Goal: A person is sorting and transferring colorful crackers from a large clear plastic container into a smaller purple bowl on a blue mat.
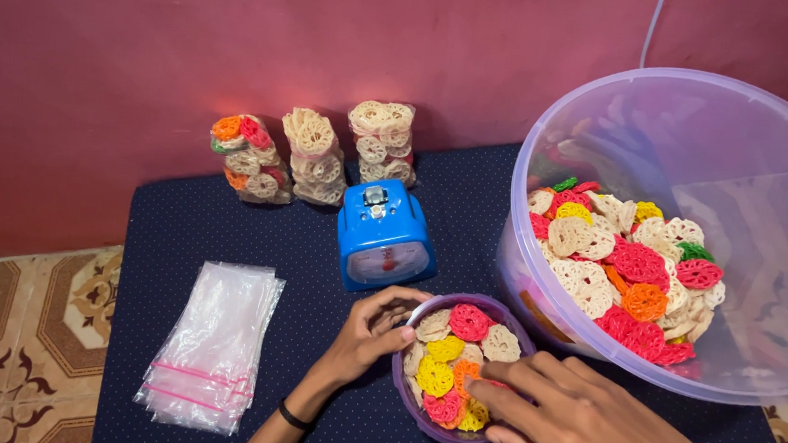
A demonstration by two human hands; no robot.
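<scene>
Far left there's a stack of clear zip bags (213,343) lying flat on the dark blue cloth (178,223); behind it three filled packs of crackers (313,157) stand by the wall; a blue scale (383,237) sits in front of them; left hand (368,334) grips the rim of the small purple bowl (409,382) full of coloured crackers; right hand (575,423) rests on its other side, fingers loosely spread, pinching nothing I can see; big clear tub (702,115) of crackers far right.
</scene>
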